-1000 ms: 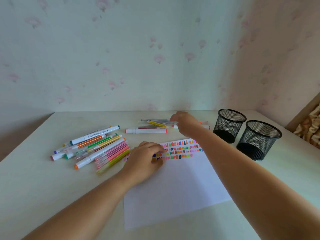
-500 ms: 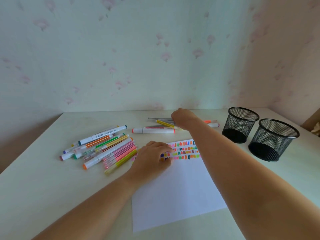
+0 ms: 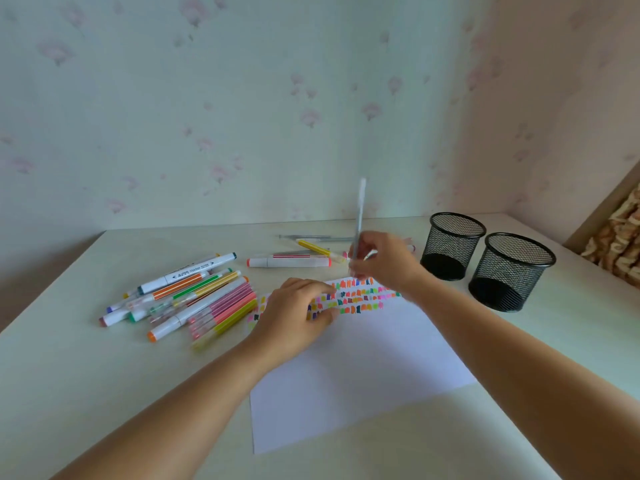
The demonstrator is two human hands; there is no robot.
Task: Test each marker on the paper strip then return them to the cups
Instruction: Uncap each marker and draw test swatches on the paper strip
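Two cups, far cup (image 3: 450, 251) and near cup (image 3: 512, 277), stand at 2 o'clock of paper (image 3: 363, 375) | right hand (image 3: 384, 261) pinches grey marker (image 3: 360, 209) upright above paper's 12 o'clock edge | left hand (image 3: 294, 317), fingers loose, presses paper's 10 o'clock corner | marker pile (image 3: 194, 292) at 9 o'clock on desk (image 3: 86, 375)

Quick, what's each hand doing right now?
Left hand: open, pressing down on the paper.
Right hand: closed around a slim grey pen, held upright.
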